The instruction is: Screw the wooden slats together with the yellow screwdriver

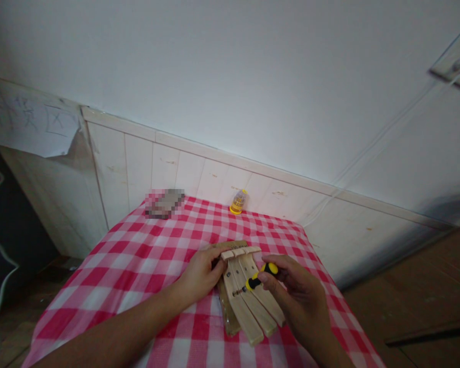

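My right hand pinches a short yellow-and-black screwdriver by its handle. Its tip meets a hole or screw in the left slat of a pale wooden piece, made of several curved slats joined at the top by a ridged strip. Other small dark holes or screws dot the slats. My left hand grips this wooden piece at its upper left edge, with the fingertips partly hidden. Under the wood lies a brown, plastic-wrapped package, tilted on the tablecloth.
A red-and-white checked cloth covers the table. Near the wall stands a clear case with a yellow base. A pixelated flat object lies at the back left. A white cable runs down from a wall socket.
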{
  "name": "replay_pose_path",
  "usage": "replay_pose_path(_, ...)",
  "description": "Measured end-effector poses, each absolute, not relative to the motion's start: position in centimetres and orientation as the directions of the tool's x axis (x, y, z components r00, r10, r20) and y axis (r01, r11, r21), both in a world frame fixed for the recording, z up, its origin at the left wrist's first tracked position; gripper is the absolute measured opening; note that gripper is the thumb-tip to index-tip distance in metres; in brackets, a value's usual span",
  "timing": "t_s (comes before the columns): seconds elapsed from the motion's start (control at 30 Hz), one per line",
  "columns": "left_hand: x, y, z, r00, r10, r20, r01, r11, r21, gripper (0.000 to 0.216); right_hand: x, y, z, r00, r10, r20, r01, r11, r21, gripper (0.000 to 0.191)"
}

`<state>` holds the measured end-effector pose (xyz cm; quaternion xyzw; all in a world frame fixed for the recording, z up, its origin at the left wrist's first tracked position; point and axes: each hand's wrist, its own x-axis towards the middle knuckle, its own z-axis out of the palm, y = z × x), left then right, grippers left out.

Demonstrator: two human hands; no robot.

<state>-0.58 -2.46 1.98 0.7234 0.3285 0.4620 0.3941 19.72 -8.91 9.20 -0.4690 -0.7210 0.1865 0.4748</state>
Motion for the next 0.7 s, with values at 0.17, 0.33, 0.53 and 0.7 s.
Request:
replay_pose_path(0.17, -0.7, -2.5, 2.0, 0.362, 0.839, 0.406, 0.121, -0.475, 0.872, 0.055, 19.4, -9.0, 9.4, -0.113, 0.853, 0.509, 0.504, 0.491, -0.710, 0.018)
replay_pose_path(0.33, -0.6, -2.4, 1.6, 0.347, 0.844, 0.409, 0.163, -0.483, 0.860, 0.054, 19.1, -8.7, 9.8, -0.177, 0.836, 0.519, 0.526, 0.526, -0.669, 0.018)
replay_pose_path(0.53, -0.6, -2.4, 1.5, 0.358, 0.828, 0.432, 0.124, -0.501, 0.857, 0.057, 18.9, -7.2, 11.0, -0.347, 0.798, 0.494, 0.526, 0.601, -0.602, 0.021)
replay_pose_path(0.7, -0.6, -2.4, 1.6, 0.357, 0.830, 0.427, 0.112, -0.492, 0.863, 0.056, 18.9, -8.1, 12.0, -0.485, 0.734, 0.476, 0.529, 0.679, -0.509, 0.034)
